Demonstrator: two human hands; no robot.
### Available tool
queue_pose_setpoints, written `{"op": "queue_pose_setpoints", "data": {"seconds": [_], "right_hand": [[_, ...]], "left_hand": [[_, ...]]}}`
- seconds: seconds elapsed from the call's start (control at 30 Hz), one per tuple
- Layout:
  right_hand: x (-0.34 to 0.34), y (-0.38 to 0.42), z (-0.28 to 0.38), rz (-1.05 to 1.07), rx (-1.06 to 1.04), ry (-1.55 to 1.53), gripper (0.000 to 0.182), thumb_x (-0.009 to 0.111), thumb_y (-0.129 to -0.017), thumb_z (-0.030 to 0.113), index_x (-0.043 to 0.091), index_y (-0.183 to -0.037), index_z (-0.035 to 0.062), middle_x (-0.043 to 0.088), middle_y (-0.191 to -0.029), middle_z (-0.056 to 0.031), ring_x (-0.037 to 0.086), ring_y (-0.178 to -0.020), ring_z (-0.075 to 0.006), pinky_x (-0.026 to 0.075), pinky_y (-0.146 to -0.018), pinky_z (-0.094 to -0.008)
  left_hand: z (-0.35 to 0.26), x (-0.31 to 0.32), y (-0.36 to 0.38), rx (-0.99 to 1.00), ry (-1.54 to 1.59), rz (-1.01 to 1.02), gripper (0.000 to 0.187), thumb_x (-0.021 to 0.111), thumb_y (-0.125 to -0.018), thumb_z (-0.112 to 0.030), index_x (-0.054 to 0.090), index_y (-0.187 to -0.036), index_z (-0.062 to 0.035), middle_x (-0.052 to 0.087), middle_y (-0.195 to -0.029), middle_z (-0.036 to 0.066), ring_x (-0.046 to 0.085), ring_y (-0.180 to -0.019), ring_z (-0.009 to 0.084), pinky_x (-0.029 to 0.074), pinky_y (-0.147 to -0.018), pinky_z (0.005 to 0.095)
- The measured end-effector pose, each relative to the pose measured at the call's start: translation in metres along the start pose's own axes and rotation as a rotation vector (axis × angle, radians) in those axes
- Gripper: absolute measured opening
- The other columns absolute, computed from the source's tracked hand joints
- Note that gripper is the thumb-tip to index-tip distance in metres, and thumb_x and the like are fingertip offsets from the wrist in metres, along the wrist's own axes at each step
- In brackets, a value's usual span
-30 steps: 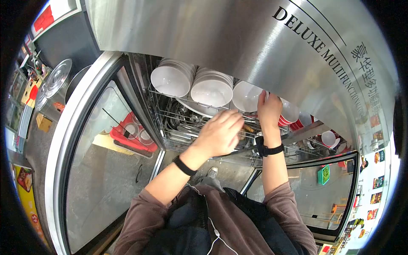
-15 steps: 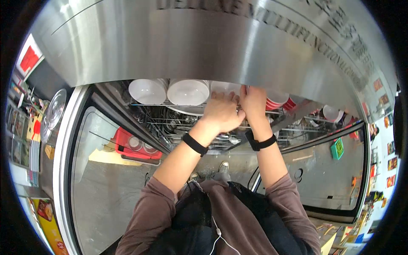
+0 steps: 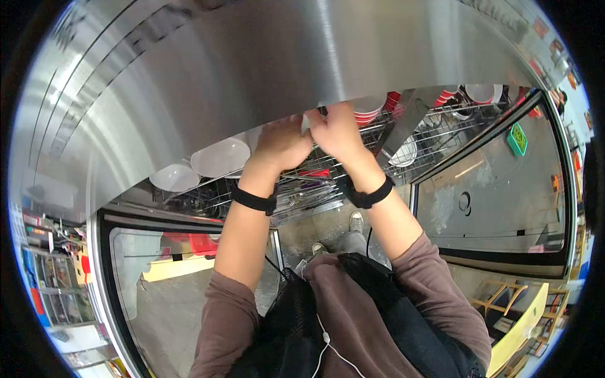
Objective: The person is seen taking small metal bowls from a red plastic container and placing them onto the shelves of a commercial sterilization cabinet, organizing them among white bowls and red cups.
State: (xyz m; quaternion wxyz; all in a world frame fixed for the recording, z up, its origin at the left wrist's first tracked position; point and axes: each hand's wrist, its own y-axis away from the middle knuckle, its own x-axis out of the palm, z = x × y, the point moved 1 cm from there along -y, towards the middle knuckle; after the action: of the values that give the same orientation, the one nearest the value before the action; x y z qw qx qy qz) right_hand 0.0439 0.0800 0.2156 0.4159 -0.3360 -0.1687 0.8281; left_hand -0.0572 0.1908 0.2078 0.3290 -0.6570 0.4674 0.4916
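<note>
**Both my hands in among the white bowls, fingertips out of sight**

Closest to me, at the bottom of the frame, are my brown sleeves (image 3: 230, 315) and the white cable (image 3: 326, 338) hanging down my front. A black band circles each wrist.

My left hand (image 3: 283, 143) and right hand (image 3: 337, 133) come together just above the middle of the frame, side by side, at the upper wire rack. My fingers bend up and in behind the edge of the steel panel (image 3: 252, 69), so I cannot tell whether either hand grips a bowl or only touches one.

The white bowls (image 3: 220, 157) sit on the rack left of my left hand, left of centre in the frame, mouths turned toward me. Just right of my right hand is a stack of red-and-white bowls (image 3: 367, 113).

Glass doors stand at both sides, the left door (image 3: 183, 277) low in the frame, the right door (image 3: 498, 183) higher. Under the racks I see a shoe (image 3: 357, 222) on the floor. Farther off, at upper right, is a green basket (image 3: 517, 140).
</note>
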Motion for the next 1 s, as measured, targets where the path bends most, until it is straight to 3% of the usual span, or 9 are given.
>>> {"op": "queue_pose_setpoints", "data": {"seconds": [0.1, 0.27, 0.37, 0.53, 0.6, 0.67, 0.77, 0.83, 1.0], "right_hand": [[-0.008, 0.014, 0.017, 0.07, 0.022, 0.064, 0.038, 0.068, -0.096, 0.027, 0.069, -0.115, -0.0064, 0.071, -0.114, -0.0276, 0.066, -0.109, -0.0457, 0.053, -0.094, -0.0499], [-0.002, 0.01, 0.021, 0.205, 0.059, 0.143, 0.051, 0.059, -0.101, 0.041, 0.068, -0.12, -0.0046, 0.072, -0.113, -0.0268, 0.071, -0.101, -0.0442, 0.058, -0.086, -0.0502], [0.001, 0.012, 0.016, 0.183, 0.036, 0.109, 0.056, 0.053, -0.104, 0.049, 0.072, -0.1, -0.0037, 0.073, -0.098, -0.026, 0.071, -0.093, -0.0437, 0.056, -0.082, -0.0513], [0.005, 0.012, 0.009, 0.185, 0.018, 0.147, 0.062, 0.053, -0.103, 0.055, 0.071, -0.105, -0.0041, 0.074, -0.096, -0.0244, 0.072, -0.089, -0.0434, 0.057, -0.078, -0.0507], [-0.007, 0.008, 0.018, 0.351, 0.104, 0.197, 0.064, 0.053, -0.102, 0.056, 0.071, -0.105, -0.0048, 0.074, -0.096, -0.0246, 0.072, -0.088, -0.0433, 0.058, -0.077, -0.0507], [-0.002, 0.014, 0.015, 0.25, 0.034, 0.214, 0.065, 0.053, -0.102, 0.057, 0.071, -0.106, -0.0056, 0.074, -0.096, -0.0248, 0.072, -0.088, -0.0434, 0.058, -0.077, -0.0504], [0.009, 0.022, 0.008, 0.144, -0.027, 0.223, 0.069, 0.051, -0.101, 0.06, 0.074, -0.098, -0.0057, 0.074, -0.092, -0.0259, 0.073, -0.085, -0.0432, 0.058, -0.075, -0.0499], [0.012, 0.02, 0.006, 0.074, -0.056, 0.228, 0.074, 0.049, -0.101, 0.062, 0.077, -0.089, -0.0054, 0.074, -0.088, -0.0269, 0.073, -0.082, -0.0428, 0.058, -0.074, -0.0495], [0.002, 0.015, 0.017, 0.33, 0.085, 0.312, 0.078, 0.043, -0.103, 0.065, 0.078, -0.092, -0.0038, 0.075, -0.091, -0.0255, 0.074, -0.088, -0.0431, 0.059, -0.081, -0.0507]], "left_hand": [[0.003, -0.002, -0.009, -0.051, -0.071, 0.043, 0.062, 0.046, -0.103, -0.043, 0.051, -0.143, 0.0038, 0.055, -0.144, 0.029, 0.053, -0.135, 0.0436, 0.044, -0.112, 0.0489], [0.033, 0.003, -0.018, -0.072, 0.005, -0.023, 0.052, 0.054, -0.099, -0.043, 0.064, -0.134, -0.0059, 0.068, -0.133, 0.023, 0.064, -0.123, 0.0421, 0.053, -0.102, 0.0488], [0.019, -0.006, -0.014, -0.057, 0.061, -0.047, 0.049, 0.059, -0.097, -0.037, 0.063, -0.134, -0.0052, 0.067, -0.134, 0.024, 0.064, -0.123, 0.0431, 0.052, -0.102, 0.0485], [0.044, 0.006, -0.022, 0.03, 0.097, -0.051, 0.046, 0.063, -0.095, -0.026, 0.061, -0.134, -0.0028, 0.066, -0.134, 0.026, 0.062, -0.126, 0.0434, 0.05, -0.104, 0.0471], [0.042, 0.0, -0.019, -0.058, 0.173, 0.067, 0.063, 0.063, -0.098, -0.031, 0.045, -0.15, -0.0018, 0.046, -0.155, 0.025, 0.047, -0.143, 0.0392, 0.039, -0.116, 0.0433], [0.019, -0.016, -0.009, -0.069, 0.241, 0.115, 0.074, 0.062, -0.1, -0.035, 0.036, -0.16, -0.002, 0.032, -0.168, 0.024, 0.034, -0.154, 0.0361, 0.032, -0.124, 0.0409], [0.026, -0.002, -0.009, -0.032, 0.119, -0.105, 0.049, 0.06, -0.098, -0.029, 0.059, -0.141, -0.0057, 0.063, -0.14, 0.025, 0.058, -0.13, 0.0452, 0.049, -0.106, 0.0476], [0.017, -0.003, -0.004, -0.066, 0.076, -0.09, 0.05, 0.06, -0.098, -0.033, 0.06, -0.141, -0.0075, 0.063, -0.14, 0.024, 0.058, -0.131, 0.0443, 0.049, -0.106, 0.0475], [0.007, -0.023, -0.007, -0.157, 0.175, 0.22, 0.079, 0.058, -0.103, -0.042, 0.029, -0.162, -0.0003, 0.018, -0.172, 0.026, 0.019, -0.159, 0.0372, 0.022, -0.129, 0.0399]]}}
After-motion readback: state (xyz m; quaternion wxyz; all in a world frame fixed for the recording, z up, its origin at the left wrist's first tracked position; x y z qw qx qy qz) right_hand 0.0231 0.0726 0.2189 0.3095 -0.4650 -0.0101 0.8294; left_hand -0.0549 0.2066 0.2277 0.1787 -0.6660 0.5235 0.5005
